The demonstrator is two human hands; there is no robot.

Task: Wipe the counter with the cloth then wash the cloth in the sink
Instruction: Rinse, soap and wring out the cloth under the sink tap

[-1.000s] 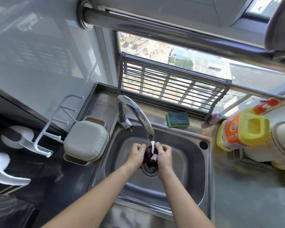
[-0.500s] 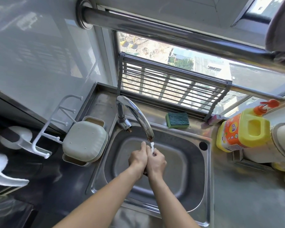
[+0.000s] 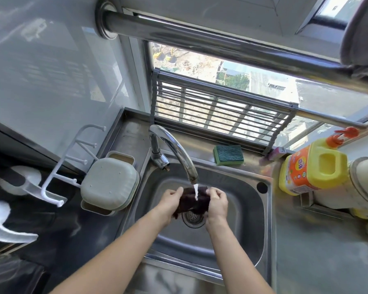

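Currently: cloth [image 3: 192, 201] under running tap [image 3: 180, 154].
Left hand [image 3: 170, 200] and right hand [image 3: 218, 202] fingers each grip the cloth's ends above the sink [image 3: 244, 225] drain.

Bright daylight through window [image 3: 232, 81]; glare on steel rail [image 3: 200, 37]; wide-angle bending, soft blur at edges
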